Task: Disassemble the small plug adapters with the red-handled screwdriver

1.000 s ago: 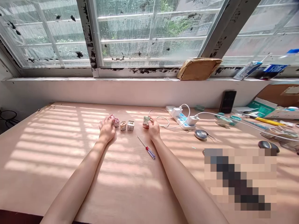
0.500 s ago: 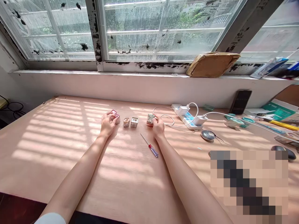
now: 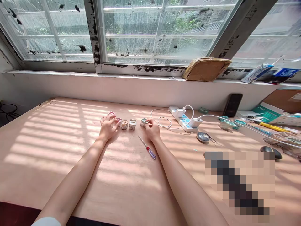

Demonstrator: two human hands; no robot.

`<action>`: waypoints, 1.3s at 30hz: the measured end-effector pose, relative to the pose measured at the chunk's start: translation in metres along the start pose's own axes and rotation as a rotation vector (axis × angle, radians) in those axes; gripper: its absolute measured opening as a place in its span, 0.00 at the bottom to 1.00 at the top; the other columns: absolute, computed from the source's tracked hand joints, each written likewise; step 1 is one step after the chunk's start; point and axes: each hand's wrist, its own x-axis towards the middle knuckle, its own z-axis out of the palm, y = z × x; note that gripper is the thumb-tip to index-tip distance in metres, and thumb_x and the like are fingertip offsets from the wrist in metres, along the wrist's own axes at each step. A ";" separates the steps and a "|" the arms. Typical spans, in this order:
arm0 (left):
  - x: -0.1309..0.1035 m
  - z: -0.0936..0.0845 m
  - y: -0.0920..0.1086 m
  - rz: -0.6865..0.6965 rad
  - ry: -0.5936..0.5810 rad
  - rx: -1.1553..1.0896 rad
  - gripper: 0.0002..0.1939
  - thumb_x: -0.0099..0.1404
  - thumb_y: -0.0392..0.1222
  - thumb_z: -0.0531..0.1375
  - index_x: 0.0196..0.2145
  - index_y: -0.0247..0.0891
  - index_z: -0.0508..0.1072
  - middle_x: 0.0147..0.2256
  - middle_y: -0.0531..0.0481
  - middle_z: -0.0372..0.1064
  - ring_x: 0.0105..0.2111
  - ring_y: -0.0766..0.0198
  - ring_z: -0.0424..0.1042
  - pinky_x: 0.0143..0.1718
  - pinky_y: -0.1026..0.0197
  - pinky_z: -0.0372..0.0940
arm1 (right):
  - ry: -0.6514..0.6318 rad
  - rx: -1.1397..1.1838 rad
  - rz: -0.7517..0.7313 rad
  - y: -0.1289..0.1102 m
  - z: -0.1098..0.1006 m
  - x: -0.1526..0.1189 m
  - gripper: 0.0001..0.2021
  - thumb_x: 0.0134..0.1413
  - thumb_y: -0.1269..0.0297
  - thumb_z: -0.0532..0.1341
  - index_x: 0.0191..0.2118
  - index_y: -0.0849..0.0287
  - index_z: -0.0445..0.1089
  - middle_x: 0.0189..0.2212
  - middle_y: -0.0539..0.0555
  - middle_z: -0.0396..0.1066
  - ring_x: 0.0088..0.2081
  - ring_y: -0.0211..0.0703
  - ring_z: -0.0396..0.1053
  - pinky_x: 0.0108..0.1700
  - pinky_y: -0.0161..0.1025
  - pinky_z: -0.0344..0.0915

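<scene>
- Handling small boxes seems the step in hand: the right hand (image 3: 153,129) has a narrow grip, holding the green box (image 3: 143,121) by its right side.
- The left hand (image 3: 108,127) bends over the front pink box (image 3: 119,121) and the rear pink box (image 3: 112,113); I cannot tell if its grip closes on one.
- Between the hands stand the brown box (image 3: 124,125) and the white box (image 3: 132,125), touched by neither.
- The next move, I judge, calls for a light, steady right grip, careful of the white box.
</scene>
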 end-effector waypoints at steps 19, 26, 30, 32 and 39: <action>-0.004 -0.010 0.009 -0.027 0.116 0.093 0.20 0.68 0.38 0.55 0.58 0.42 0.64 0.60 0.41 0.66 0.62 0.51 0.63 0.66 0.45 0.52 | -0.041 0.152 0.066 0.006 -0.006 -0.001 0.31 0.41 0.62 0.68 0.54 0.55 0.63 0.57 0.61 0.67 0.59 0.54 0.65 0.59 0.50 0.64; -0.004 -0.012 0.012 0.035 0.026 0.109 0.24 0.63 0.31 0.55 0.57 0.44 0.67 0.62 0.43 0.64 0.64 0.50 0.61 0.66 0.45 0.52 | -0.097 0.184 0.091 0.006 -0.029 -0.018 0.30 0.42 0.65 0.68 0.55 0.55 0.66 0.57 0.60 0.68 0.58 0.53 0.68 0.58 0.50 0.67; -0.007 -0.006 0.021 0.190 -0.117 0.226 0.20 0.66 0.36 0.55 0.55 0.42 0.70 0.63 0.42 0.64 0.65 0.48 0.60 0.69 0.43 0.46 | -0.186 0.156 0.035 -0.004 -0.046 -0.034 0.22 0.47 0.66 0.66 0.51 0.58 0.70 0.53 0.61 0.73 0.53 0.51 0.73 0.54 0.49 0.70; -0.009 -0.004 0.023 0.181 -0.112 0.266 0.19 0.66 0.37 0.56 0.54 0.41 0.70 0.63 0.41 0.63 0.65 0.47 0.59 0.68 0.43 0.48 | -0.249 0.120 -0.010 -0.012 -0.053 -0.045 0.18 0.48 0.66 0.65 0.48 0.59 0.72 0.49 0.60 0.76 0.49 0.50 0.75 0.52 0.48 0.72; -0.015 -0.010 0.029 0.081 -0.065 0.337 0.14 0.67 0.44 0.58 0.49 0.40 0.74 0.63 0.40 0.62 0.62 0.41 0.61 0.61 0.41 0.58 | -0.445 -0.156 -0.215 -0.040 -0.067 -0.089 0.08 0.48 0.70 0.66 0.37 0.55 0.76 0.44 0.55 0.77 0.49 0.52 0.72 0.56 0.50 0.66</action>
